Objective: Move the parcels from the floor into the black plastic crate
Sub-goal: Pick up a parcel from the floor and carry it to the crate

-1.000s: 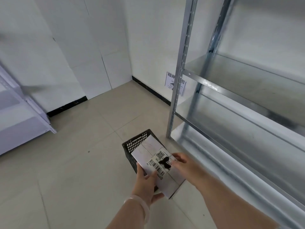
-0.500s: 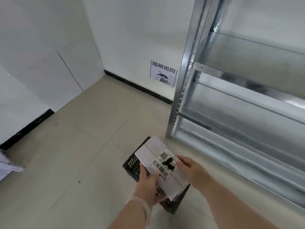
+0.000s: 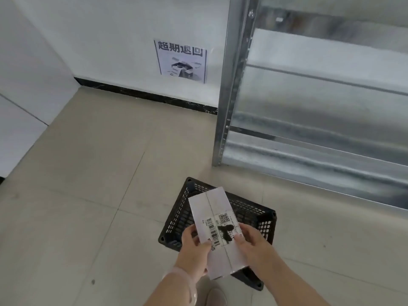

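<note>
Left hand (image 3: 194, 246) and right hand (image 3: 251, 244) each grip a side edge of the parcel (image 3: 217, 219) above the crate (image 3: 176, 218); it appears light and stiff, suiting edge grips.

The person shows as two forearms and two hands, all bare. The left forearm (image 3: 170, 292) carries a smooth, pale, half-clear bangle (image 3: 184, 278) round the wrist, just behind the left hand (image 3: 194, 246). The right forearm (image 3: 293, 279) and right hand (image 3: 254, 244) wear nothing that can be made out. Between the forearms, at the bottom edge, shows the rounded, light beige toe of a shoe (image 3: 215, 294), too blurred for detail.
</note>
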Available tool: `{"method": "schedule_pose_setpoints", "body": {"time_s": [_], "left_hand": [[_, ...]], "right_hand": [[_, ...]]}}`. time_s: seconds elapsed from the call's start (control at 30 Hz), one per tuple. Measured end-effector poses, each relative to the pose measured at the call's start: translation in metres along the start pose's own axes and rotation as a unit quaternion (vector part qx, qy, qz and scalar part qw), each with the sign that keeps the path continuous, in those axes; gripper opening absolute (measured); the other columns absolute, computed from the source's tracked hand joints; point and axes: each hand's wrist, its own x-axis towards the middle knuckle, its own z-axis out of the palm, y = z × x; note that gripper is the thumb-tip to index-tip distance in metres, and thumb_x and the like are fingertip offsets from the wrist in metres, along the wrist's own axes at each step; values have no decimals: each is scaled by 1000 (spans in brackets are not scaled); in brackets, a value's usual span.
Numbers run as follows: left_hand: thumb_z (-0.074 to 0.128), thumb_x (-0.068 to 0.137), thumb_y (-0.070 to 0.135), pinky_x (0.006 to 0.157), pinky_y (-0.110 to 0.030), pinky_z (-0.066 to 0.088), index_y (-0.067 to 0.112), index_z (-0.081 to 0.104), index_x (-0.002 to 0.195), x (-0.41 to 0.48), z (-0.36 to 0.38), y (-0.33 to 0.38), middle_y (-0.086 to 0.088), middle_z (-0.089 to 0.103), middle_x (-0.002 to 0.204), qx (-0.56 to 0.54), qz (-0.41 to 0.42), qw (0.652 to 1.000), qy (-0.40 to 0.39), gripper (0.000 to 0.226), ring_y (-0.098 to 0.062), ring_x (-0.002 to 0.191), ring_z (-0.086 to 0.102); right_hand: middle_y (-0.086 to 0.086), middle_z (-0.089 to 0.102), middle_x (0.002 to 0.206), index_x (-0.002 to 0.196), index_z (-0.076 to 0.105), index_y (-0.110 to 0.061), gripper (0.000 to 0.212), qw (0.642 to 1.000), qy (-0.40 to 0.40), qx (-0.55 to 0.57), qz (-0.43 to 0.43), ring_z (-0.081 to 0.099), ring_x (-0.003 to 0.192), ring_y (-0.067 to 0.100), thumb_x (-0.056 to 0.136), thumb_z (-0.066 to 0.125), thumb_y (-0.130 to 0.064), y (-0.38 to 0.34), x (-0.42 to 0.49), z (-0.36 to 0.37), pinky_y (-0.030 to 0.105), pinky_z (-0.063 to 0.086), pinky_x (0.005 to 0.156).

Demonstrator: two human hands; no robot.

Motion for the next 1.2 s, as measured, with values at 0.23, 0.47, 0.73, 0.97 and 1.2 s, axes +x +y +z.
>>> {"method": "schedule_pose_setpoints", "body": {"time_s": [0.23,0.47,0.73,0.97,1.2], "left_hand": [[47,95,10,96,-42,49,41,37,134,141,-46,-19,12,63,118,190,51,980,-6,51,-14,103,62],[41,96,11,70,-11,42,45,37,139,271,-81,-34,18,59,122,287,83,954,-39,55,5,98,55],[40,98,12,103,-32,44,38,27,146,355,-78,-78,8,54,134,339,82,937,-2,56,-13,114,55],[38,95,3,98,-34,46,24,20,149,406,-63,-92,-9,48,138,384,114,913,80,61,-29,119,54],[43,92,-1,111,-37,32,19,7,152,431,-58,-97,-9,25,154,410,94,901,106,73,-25,137,35]], "right_hand": [[-12,66,118,138,48,-33,48,996,36,56,55,65,102,5,95,58,-14,54,106,65,22,55,84],[-14,63,123,142,43,-38,49,989,97,75,80,58,102,1,97,54,-21,90,213,129,11,42,79],[-10,61,131,138,47,-42,48,979,140,90,119,57,110,8,96,52,-18,151,292,164,25,44,99],[-14,61,127,140,44,-43,49,982,137,64,109,53,100,2,97,49,-21,163,347,176,6,37,69],[-19,63,122,137,47,-45,49,982,136,64,117,54,97,-1,95,54,-19,171,370,186,2,34,65]]}}
